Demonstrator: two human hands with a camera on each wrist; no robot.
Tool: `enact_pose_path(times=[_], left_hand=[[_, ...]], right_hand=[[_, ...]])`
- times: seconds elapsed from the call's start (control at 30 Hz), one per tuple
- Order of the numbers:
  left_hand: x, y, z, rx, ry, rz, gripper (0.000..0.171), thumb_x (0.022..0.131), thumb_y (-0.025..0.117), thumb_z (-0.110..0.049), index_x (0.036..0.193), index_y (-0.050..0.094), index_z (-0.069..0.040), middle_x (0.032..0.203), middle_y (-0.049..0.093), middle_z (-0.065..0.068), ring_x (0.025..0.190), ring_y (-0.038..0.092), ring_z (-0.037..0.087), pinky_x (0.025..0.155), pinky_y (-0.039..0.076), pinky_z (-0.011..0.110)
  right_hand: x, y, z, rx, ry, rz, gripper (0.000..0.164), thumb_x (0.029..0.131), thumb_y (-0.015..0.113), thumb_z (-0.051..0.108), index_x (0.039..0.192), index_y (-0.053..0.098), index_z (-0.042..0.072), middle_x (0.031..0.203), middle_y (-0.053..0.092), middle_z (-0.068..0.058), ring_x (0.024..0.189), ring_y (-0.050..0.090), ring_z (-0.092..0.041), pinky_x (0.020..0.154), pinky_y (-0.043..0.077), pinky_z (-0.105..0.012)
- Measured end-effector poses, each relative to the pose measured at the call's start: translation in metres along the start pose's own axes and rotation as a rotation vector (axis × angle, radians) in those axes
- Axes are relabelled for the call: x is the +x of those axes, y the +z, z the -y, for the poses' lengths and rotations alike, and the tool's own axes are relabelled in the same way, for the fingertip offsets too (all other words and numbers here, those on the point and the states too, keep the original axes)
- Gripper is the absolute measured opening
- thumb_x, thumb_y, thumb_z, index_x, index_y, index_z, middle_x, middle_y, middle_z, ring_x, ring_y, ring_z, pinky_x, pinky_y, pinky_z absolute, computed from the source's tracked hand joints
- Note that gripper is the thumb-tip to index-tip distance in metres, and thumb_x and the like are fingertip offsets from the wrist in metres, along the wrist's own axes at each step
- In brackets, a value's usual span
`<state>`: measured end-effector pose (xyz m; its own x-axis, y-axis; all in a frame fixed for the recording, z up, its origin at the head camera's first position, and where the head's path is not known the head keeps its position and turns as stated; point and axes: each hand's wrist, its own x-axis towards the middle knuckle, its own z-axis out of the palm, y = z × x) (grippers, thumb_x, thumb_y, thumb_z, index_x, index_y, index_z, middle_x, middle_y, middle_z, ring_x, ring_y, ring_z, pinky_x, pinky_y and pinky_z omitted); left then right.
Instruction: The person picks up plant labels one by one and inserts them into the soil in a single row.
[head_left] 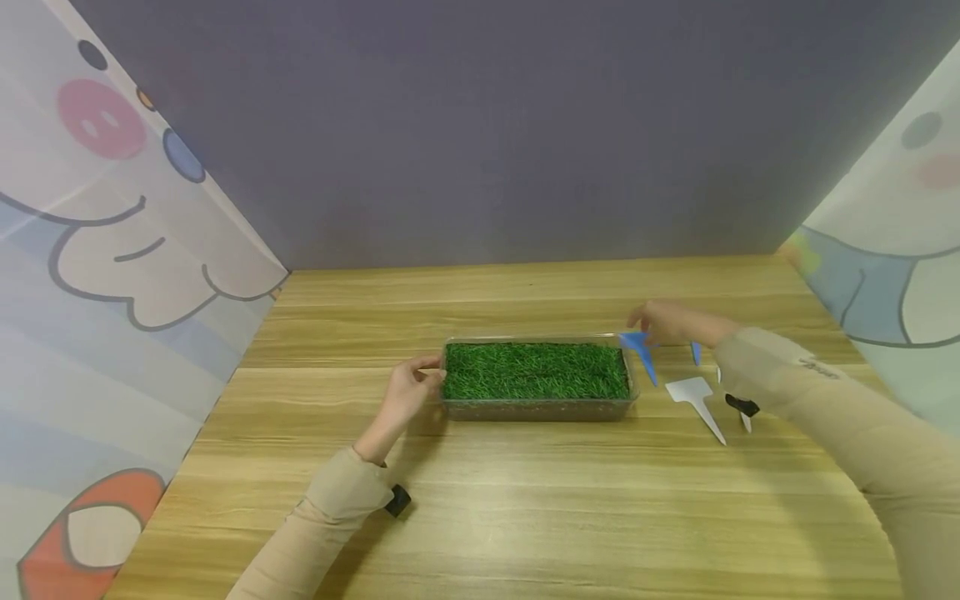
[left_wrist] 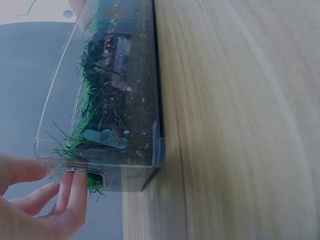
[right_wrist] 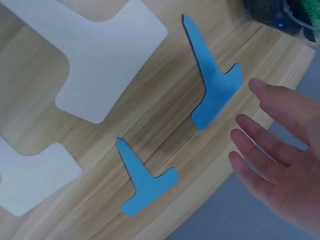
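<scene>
A clear plastic planter box (head_left: 540, 410) holds soil and green grass (head_left: 536, 371); the left wrist view shows its soil through the side wall. My left hand (head_left: 408, 387) pinches the rim at the box's left end, thumb above and fingers beneath. Off the right end, my right hand (head_left: 667, 321) hovers over a larger blue T-shaped plant label (right_wrist: 215, 82), its fingers spread and holding nothing. A smaller blue label (right_wrist: 148, 185) lies beside it. Closer to my body are a large white label (head_left: 693, 392) and a smaller white one (right_wrist: 37, 175), partly hidden by the sleeve in the head view.
The wooden table (head_left: 525, 500) meets a grey panel (head_left: 510, 150) at its back edge. Cartoon-printed walls stand at left and right. A black strap piece (head_left: 742, 406) shows at my right sleeve, another (head_left: 398, 501) at my left.
</scene>
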<state>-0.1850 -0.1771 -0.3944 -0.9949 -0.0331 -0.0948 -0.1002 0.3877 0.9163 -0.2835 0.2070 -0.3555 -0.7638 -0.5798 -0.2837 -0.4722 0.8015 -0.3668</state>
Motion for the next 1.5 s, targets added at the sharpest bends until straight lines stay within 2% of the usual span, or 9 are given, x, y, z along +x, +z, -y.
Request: enact_pose_path(times=[0.27,0.4,0.63,1.0,1.1,1.27,1.33,1.5], left_hand=[[0.002,0.001,0.002,-0.016,-0.004,0.017,0.030,0.084,0.057,-0.001,0.113,0.056,0.005,0.108,0.057,0.021,0.074,0.059,0.030,0.066,0.051,0.040],[0.001,0.001,0.001,-0.018,0.001,0.016,0.030,0.084,0.057,-0.002,0.113,0.056,0.005,0.107,0.058,0.020,0.073,0.059,0.028,0.066,0.051,0.041],[0.001,0.003,-0.001,-0.034,-0.005,0.017,0.030,0.084,0.056,-0.002,0.113,0.056,0.006,0.108,0.057,0.020,0.076,0.057,0.034,0.066,0.050,0.043],[0.002,0.002,0.001,-0.023,-0.010,0.021,0.030,0.084,0.056,-0.002,0.114,0.056,0.006,0.108,0.057,0.021,0.076,0.057,0.034,0.065,0.050,0.042],[-0.002,-0.001,-0.002,-0.026,-0.012,0.018,0.031,0.085,0.056,-0.002,0.114,0.055,0.007,0.110,0.056,0.022,0.076,0.057,0.035,0.065,0.051,0.042],[-0.002,-0.002,0.000,-0.012,-0.002,0.009,0.030,0.084,0.056,-0.002,0.113,0.056,0.007,0.107,0.057,0.021,0.071,0.058,0.028,0.062,0.051,0.041],[0.001,-0.001,0.004,-0.003,0.001,0.007,0.030,0.084,0.057,-0.003,0.113,0.057,0.005,0.106,0.058,0.019,0.069,0.058,0.025,0.062,0.051,0.040],[0.000,-0.001,0.003,-0.005,-0.010,0.012,0.031,0.084,0.056,-0.003,0.113,0.056,0.004,0.105,0.059,0.019,0.072,0.058,0.031,0.060,0.051,0.041]], right_hand=[[0.008,0.007,-0.008,0.032,0.042,0.007,0.043,0.068,0.070,-0.004,0.107,0.055,-0.011,0.100,0.057,-0.027,0.093,0.053,-0.041,0.076,0.049,-0.043],[0.010,0.008,-0.014,0.039,0.016,0.017,0.045,0.065,0.073,-0.004,0.106,0.055,-0.012,0.102,0.056,-0.029,0.094,0.052,-0.043,0.076,0.049,-0.044],[0.012,0.010,-0.020,0.032,0.002,0.065,0.051,0.060,0.074,-0.005,0.105,0.053,-0.014,0.101,0.055,-0.031,0.095,0.051,-0.045,0.079,0.047,-0.048],[0.016,0.014,-0.022,-0.012,-0.018,0.059,0.049,0.055,0.072,-0.008,0.101,0.054,-0.010,0.092,0.056,-0.015,0.083,0.052,-0.027,0.076,0.048,-0.042],[0.021,0.014,-0.019,-0.017,-0.008,0.072,0.047,0.056,0.073,-0.008,0.099,0.054,-0.009,0.090,0.056,-0.013,0.083,0.052,-0.026,0.076,0.048,-0.041],[0.025,0.013,-0.016,-0.020,0.027,0.097,0.047,0.056,0.074,-0.008,0.098,0.052,-0.008,0.089,0.056,-0.014,0.084,0.052,-0.027,0.077,0.048,-0.041],[0.026,0.013,-0.017,-0.015,0.028,0.099,0.045,0.056,0.074,-0.009,0.095,0.052,-0.007,0.087,0.054,-0.013,0.081,0.051,-0.026,0.073,0.048,-0.039],[0.023,0.012,-0.020,0.035,0.045,0.105,0.041,0.058,0.073,-0.009,0.091,0.049,-0.006,0.082,0.051,-0.012,0.072,0.045,-0.021,0.062,0.045,-0.030]])
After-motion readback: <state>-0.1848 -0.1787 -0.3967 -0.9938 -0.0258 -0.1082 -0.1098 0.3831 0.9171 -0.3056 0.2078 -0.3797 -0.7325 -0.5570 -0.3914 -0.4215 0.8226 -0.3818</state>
